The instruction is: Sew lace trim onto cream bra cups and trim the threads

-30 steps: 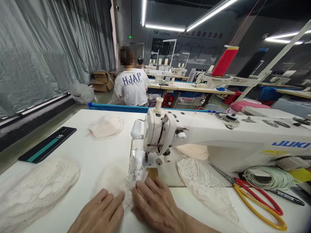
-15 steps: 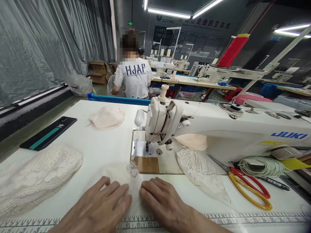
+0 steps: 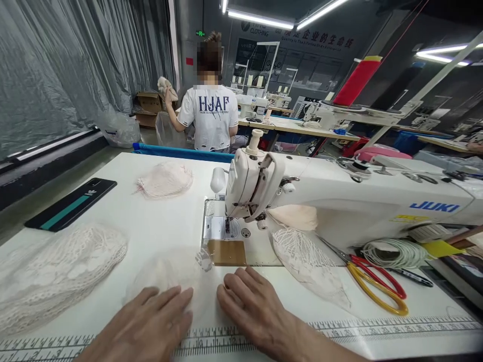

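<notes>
A sheer whitish piece of fabric [image 3: 175, 269] lies on the table in front of the sewing machine [image 3: 256, 186], with a small patterned, see-through bit [image 3: 204, 259] at its right corner. My left hand [image 3: 151, 319] rests flat over the near part of this fabric, fingers stretched out and slightly apart. Just right of the fabric, my right hand [image 3: 254, 304] lies on the table with its fingers bent and close together. Its fingertips are tucked out of sight, so whatever they hold is hidden. Nothing is visible under the machine's presser foot [image 3: 227, 225].
Lacy fabric [image 3: 75, 271] is piled at left, beyond it a black phone [image 3: 71, 203]. Pale pieces [image 3: 166, 180] lie at the back. Right of the needle are a lace piece [image 3: 302, 261], scissors [image 3: 377, 281] and coiled cord [image 3: 394, 254]. A ruler strip [image 3: 358, 329] runs along the front. A person [image 3: 213, 110] is ahead.
My left hand has shifted slightly left and down, widening the gap between my hands. More of the sheer fabric shows. The person ahead has raised an arm holding a pale bundle.
</notes>
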`<state>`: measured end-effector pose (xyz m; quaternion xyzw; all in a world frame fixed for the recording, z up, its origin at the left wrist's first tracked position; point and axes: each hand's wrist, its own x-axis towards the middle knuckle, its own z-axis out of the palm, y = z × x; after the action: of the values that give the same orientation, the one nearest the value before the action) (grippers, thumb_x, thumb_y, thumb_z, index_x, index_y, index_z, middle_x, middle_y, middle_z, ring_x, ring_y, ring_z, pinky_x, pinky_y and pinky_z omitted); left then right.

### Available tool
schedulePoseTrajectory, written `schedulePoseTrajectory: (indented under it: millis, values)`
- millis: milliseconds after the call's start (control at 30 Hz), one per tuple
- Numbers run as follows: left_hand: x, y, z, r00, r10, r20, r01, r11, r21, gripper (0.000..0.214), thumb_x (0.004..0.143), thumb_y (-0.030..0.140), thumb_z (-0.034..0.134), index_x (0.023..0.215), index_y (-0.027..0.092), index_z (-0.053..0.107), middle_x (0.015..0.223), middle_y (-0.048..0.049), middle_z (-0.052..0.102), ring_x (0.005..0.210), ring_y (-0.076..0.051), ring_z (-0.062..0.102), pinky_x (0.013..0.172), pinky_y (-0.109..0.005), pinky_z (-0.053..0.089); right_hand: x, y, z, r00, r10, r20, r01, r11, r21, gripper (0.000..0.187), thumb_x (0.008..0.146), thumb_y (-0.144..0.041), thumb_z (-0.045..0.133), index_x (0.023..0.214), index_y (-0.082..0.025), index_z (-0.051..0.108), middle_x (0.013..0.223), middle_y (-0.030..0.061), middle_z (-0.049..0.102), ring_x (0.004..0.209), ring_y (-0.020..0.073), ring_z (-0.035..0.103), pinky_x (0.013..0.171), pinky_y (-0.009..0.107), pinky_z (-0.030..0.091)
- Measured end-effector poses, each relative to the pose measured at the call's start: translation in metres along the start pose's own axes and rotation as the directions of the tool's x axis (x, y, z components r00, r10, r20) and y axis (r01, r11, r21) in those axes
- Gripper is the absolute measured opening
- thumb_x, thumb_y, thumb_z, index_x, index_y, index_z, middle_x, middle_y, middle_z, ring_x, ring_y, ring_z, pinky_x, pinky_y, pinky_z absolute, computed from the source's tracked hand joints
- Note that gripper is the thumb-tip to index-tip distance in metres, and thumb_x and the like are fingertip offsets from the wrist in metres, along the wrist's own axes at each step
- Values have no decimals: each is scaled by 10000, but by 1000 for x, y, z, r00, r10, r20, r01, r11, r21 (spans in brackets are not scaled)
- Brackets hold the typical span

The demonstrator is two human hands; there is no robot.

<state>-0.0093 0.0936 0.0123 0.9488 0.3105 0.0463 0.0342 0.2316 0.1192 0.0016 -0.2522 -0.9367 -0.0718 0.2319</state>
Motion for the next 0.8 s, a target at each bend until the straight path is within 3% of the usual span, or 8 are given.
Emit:
schedulePoseTrajectory:
  millis: [33, 100, 167, 267, 400, 533, 600, 800]
  values:
    - [11, -5, -5, 998, 48, -31, -50, 996, -69, 366, 854, 190, 543, 1217, 219, 516, 1231, -71, 612, 1052, -217, 590, 860, -303, 454, -1, 0, 0, 1000, -1, -9, 1, 1000, 5, 300, 884, -8, 302, 881, -74, 595, 739, 78, 533, 622, 170, 417, 559, 303, 340]
    - [37, -12, -14, 995, -16, -94, -4, 980, -201, 462, 850, 73, 475, 1280, 244, 460, 1236, -42, 595, 1091, -193, 537, 926, -310, 391, -2, -1, -1, 1000, -15, -25, 16, 1000, 25, 283, 885, -10, 327, 916, -58, 605, 757, 87, 553, 637, 170, 434, 568, 302, 349]
    - [62, -19, -19, 998, 30, -63, -49, 943, -330, 558, 833, -2, 429, 1307, 292, 428, 1206, -12, 595, 1141, -186, 477, 982, -346, 314, -4, 0, -1, 997, -55, -53, 57, 998, 39, 260, 889, -21, 355, 954, -33, 607, 768, 95, 570, 652, 173, 450, 583, 308, 356]
    - [84, -30, -19, 998, 67, 11, -54, 883, -466, 509, 834, 20, 474, 1267, 287, 477, 977, 0, 637, 1007, -179, 513, 941, -350, 298, -10, 2, -4, 995, -85, -55, 88, 994, 59, 232, 900, -36, 383, 972, -17, 603, 767, 89, 581, 639, 166, 449, 565, 307, 337]
    - [84, -47, -14, 989, -124, 77, 146, 860, -489, 302, 869, 141, 526, 1136, 270, 583, 861, 16, 615, 874, -177, 531, 882, -345, 321, -15, 8, -4, 999, -34, 20, 33, 996, 79, 248, 921, -51, 366, 895, -50, 613, 711, 64, 554, 601, 155, 423, 532, 298, 296]
    - [80, -51, -7, 937, -311, 158, 347, 800, -490, 262, 880, 184, 491, 1113, 244, 594, 845, 0, 595, 866, -210, 531, 779, -320, 384, -13, 14, 2, 999, 10, 49, -15, 995, 103, 298, 926, -39, 316, 869, -66, 608, 694, 58, 530, 600, 156, 424, 541, 300, 294]
    - [82, -49, -4, 927, -334, 173, 375, 795, -476, 282, 875, 162, 478, 1125, 238, 583, 829, 3, 578, 824, -205, 529, 759, -321, 388, -11, 15, 4, 999, 14, 52, -20, 993, 114, 319, 926, -33, 293, 867, -68, 604, 698, 61, 530, 608, 158, 431, 547, 301, 296]
    - [91, -48, -1, 951, -289, 112, 308, 835, -455, 275, 871, 104, 445, 1041, 248, 605, 764, 25, 537, 724, -164, 506, 752, -312, 369, -15, 17, 6, 996, 42, 84, -54, 988, 148, 308, 926, -51, 295, 873, -71, 597, 739, 75, 540, 630, 164, 430, 574, 307, 321]
